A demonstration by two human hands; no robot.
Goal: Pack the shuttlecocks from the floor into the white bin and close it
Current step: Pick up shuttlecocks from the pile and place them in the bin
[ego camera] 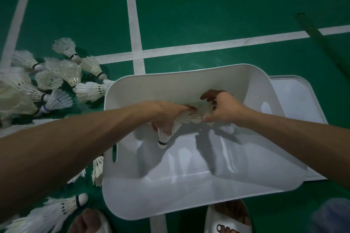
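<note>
Early stage: your left hand (166, 117) and right hand (225, 108) both curl round a bunch of shuttlecocks (191, 117) inside the seemingly otherwise bare white bin (170, 200), the larger pile (56, 81) lies on the floor (208, 15) to its left, and the lid (295, 98) lies off beside it.

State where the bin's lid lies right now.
In the head view, the lid lies flat on the floor at the right, partly hidden by the bin.

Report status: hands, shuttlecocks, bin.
Left hand and right hand both grip a shuttlecock bunch inside the white bin. Loose shuttlecocks piled left of bin. Lid off, lying at bin's right. Nothing blocking.
</note>
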